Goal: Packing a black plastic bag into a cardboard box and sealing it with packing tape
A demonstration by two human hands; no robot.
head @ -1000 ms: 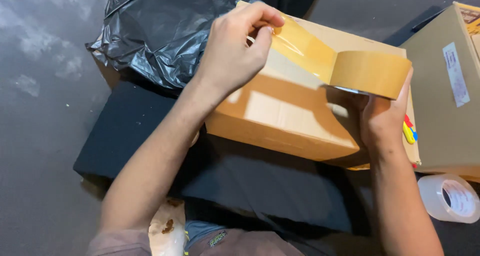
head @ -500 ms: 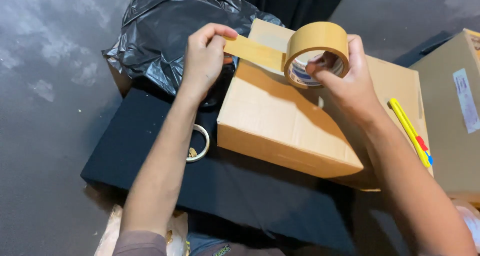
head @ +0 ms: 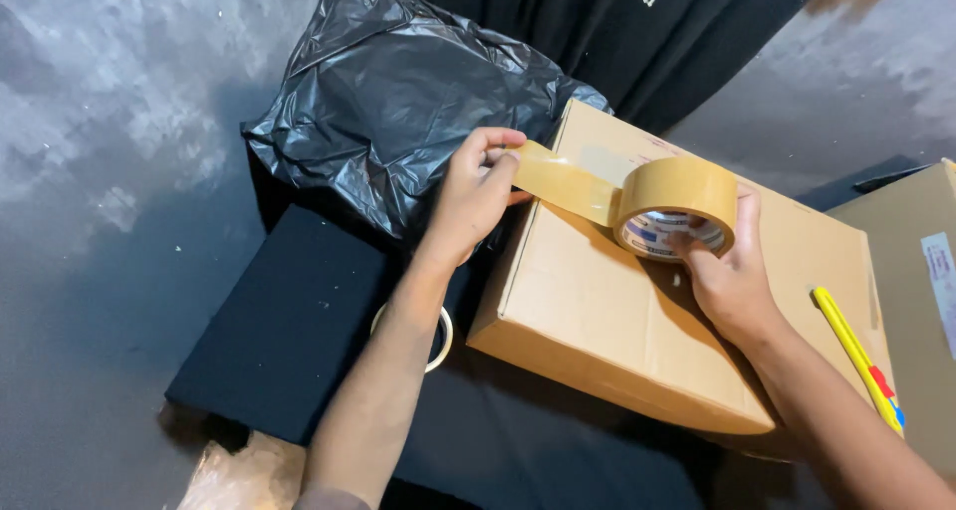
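Observation:
A closed brown cardboard box (head: 607,311) lies on a black surface (head: 289,321). My right hand (head: 727,281) grips a roll of brown packing tape (head: 677,216) just above the box's top. A strip of tape (head: 563,181) runs from the roll to the left. My left hand (head: 473,196) pinches the free end of that strip at the box's upper left corner.
A crumpled black plastic bag (head: 398,102) sits behind the box. A yellow utility knife (head: 856,356) lies on the box's right side. A near-empty tape ring (head: 438,336) lies under my left forearm. Another cardboard box (head: 916,271) stands at right. A person in black (head: 617,22) is beyond.
Both hands have lowered the roll and the strip toward the box's top. The view has shifted, so the box sits further right and lower.

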